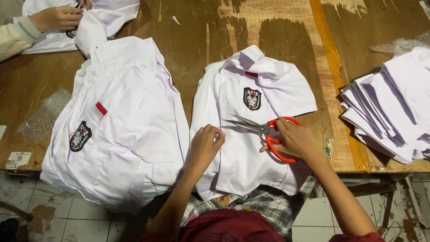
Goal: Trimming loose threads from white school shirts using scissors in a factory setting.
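- right hand (293,139) is through the loops of the orange-handled scissors (268,132), fingers clamped on the handles, blades parted and pointing toward the left of the frame, lying just over the shirt front below the chest badge (252,98)
- left hand (205,145) is curled shut, fingertips pinched together on the fabric of the white shirt (242,152), looks like it's nipping up a bit of cloth or a thread, too small to tell which
- that shirt lies in the middle of the frame, collar toward the top, hem hanging off the near edge of the wooden table (277,36) onto the person's lap
- my guess on handling: thin cotton, light and floppy, slides and bunches easily, so it wants pinning flat or pinching right next to the blades; the scissors are the stiff, sharp thing here, best held by the loops only
- the second white shirt (121,130) lies just left of it, edges touching, and also droops over the table edge
- stack of folded white shirts (394,107) at the right, apart from the scissor hand
- open wood mostly toward the top centre; bubble wrap (45,116) at the far left
- upper left, another person's hand (56,18) is on another white garment (94,22), well clear
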